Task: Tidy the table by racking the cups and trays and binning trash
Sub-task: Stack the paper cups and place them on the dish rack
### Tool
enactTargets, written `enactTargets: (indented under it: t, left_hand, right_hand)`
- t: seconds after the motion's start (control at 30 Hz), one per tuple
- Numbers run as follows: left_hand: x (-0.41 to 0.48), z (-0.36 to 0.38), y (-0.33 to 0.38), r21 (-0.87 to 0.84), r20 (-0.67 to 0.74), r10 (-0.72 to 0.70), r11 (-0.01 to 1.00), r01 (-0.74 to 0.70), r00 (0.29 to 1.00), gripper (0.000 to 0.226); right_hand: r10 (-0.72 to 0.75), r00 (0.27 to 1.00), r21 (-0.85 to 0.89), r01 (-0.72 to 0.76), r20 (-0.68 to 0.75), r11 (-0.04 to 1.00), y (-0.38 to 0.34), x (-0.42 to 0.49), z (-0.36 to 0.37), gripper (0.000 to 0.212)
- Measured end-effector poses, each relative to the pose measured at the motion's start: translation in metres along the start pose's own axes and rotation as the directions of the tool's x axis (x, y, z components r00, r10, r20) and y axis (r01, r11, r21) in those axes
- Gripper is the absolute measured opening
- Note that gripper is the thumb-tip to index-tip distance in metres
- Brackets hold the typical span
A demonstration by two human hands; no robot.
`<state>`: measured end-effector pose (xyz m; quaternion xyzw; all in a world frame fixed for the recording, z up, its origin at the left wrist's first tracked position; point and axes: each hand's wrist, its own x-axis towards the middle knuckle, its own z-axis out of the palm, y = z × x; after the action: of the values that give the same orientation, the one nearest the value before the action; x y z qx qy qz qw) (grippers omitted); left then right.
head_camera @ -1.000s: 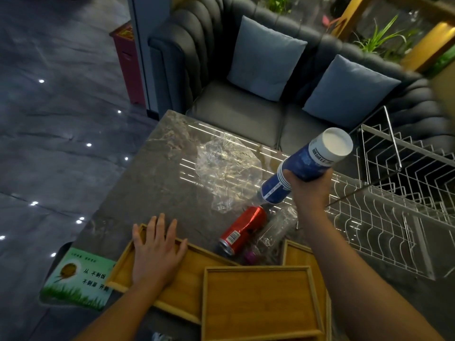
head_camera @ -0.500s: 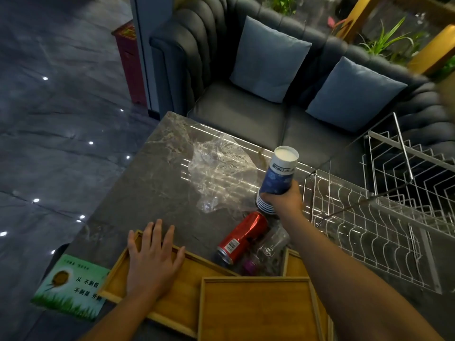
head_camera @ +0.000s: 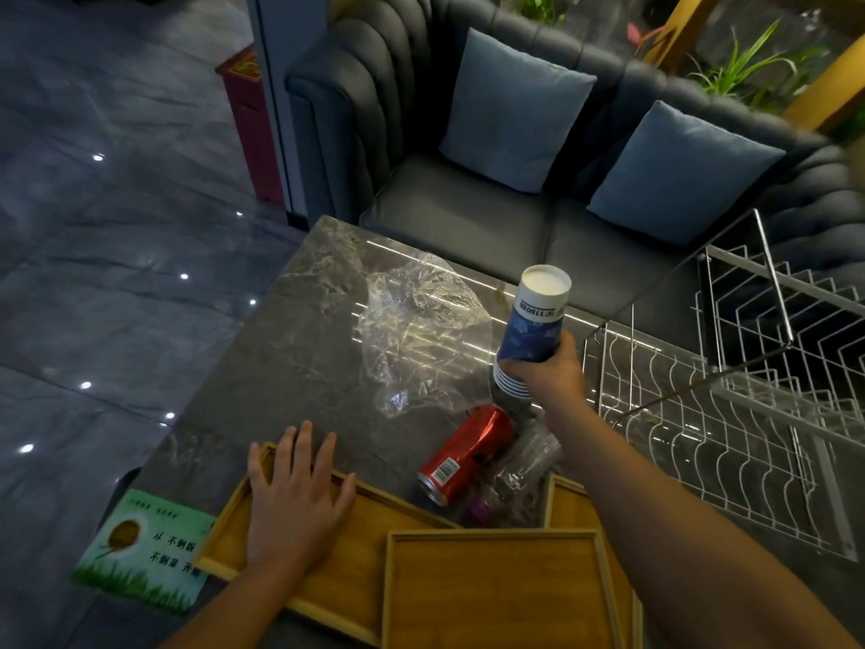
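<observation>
Currently right hand [head_camera: 552,372] grip wrapped around upside-down stack of blue-and-white paper cups [head_camera: 531,334], held upright just left of white wire rack [head_camera: 702,428]. Left hand [head_camera: 295,503] flat, fingers spread, on near-left wooden tray [head_camera: 355,555]. Red soda can [head_camera: 465,454] lies on grey marble tabletop [head_camera: 281,363], crumpled clear plastic [head_camera: 416,339] beyond it.

The right hand [head_camera: 550,374] grips a stack of blue paper cups [head_camera: 531,332] beside the wire rack [head_camera: 730,414]; the left hand [head_camera: 295,498] lies flat on a wooden tray [head_camera: 355,573].
</observation>
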<state>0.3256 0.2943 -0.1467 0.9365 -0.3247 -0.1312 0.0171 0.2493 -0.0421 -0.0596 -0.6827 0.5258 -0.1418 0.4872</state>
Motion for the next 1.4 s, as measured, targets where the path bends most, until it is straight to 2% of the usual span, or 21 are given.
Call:
enactTargets:
  t: [0.2, 0.43, 0.57, 0.7, 0.87, 1.03, 1.13, 1.27, 1.33, 1.4]
  left_hand:
    - [0.0, -0.003, 0.0, 0.006, 0.005, 0.002, 1.0, -0.002, 1.0, 0.079]
    - [-0.001, -0.013, 0.004, -0.051, -0.006, -0.028, 0.998, 0.027, 1.0, 0.072]
    - [-0.002, -0.023, 0.011, -0.109, 0.014, -0.066, 0.992, 0.067, 0.998, 0.058]
    - [-0.012, -0.035, 0.03, -0.148, -0.057, 0.003, 0.989, -0.011, 0.998, 0.053]
    - [-0.028, -0.05, 0.079, -0.258, -0.136, 0.157, 0.948, -0.188, 0.978, 0.049]
    - [-0.032, -0.054, 0.143, -0.236, -0.244, 0.373, 0.872, -0.428, 0.895, 0.046]
    - [-0.032, -0.049, 0.178, -0.127, -0.195, 0.417, 0.887, -0.444, 0.888, 0.049]
    - [-0.036, -0.035, 0.212, -0.084, -0.113, 0.458, 0.88, -0.468, 0.882, 0.065]
    - [-0.036, -0.025, 0.219, -0.066, -0.107, 0.471, 0.875, -0.479, 0.875, 0.073]
    - [-0.036, -0.011, 0.221, -0.068, -0.128, 0.495, 0.86, -0.505, 0.859, 0.072]
  right_hand:
    - [-0.135, 0.991, 0.091, 0.136, -0.021, 0.987, -0.017, -0.041, -0.006, 0.075]
    - [-0.167, 0.978, 0.183, 0.143, 0.122, 0.973, -0.015, -0.108, -0.001, 0.073]
    - [-0.166, 0.968, 0.257, 0.115, 0.187, 0.96, -0.005, -0.137, -0.002, 0.073]
    - [-0.223, 0.956, 0.281, 0.165, 0.191, 0.945, -0.01, -0.159, -0.025, 0.072]
    - [-0.292, 0.953, 0.28, 0.26, 0.08, 0.924, -0.026, -0.175, -0.087, 0.073]
    - [-0.362, 0.928, 0.238, 0.374, -0.093, 0.896, -0.045, -0.183, -0.157, 0.068]
    - [-0.373, 0.915, 0.237, 0.401, -0.156, 0.885, -0.052, -0.179, -0.197, 0.069]
    - [-0.372, 0.898, 0.216, 0.421, -0.235, 0.881, -0.058, -0.168, -0.246, 0.07]
    - [-0.361, 0.895, 0.22, 0.419, -0.261, 0.881, -0.06, -0.162, -0.266, 0.073]
    - [-0.364, 0.892, 0.233, 0.426, -0.267, 0.874, -0.064, -0.153, -0.282, 0.074]
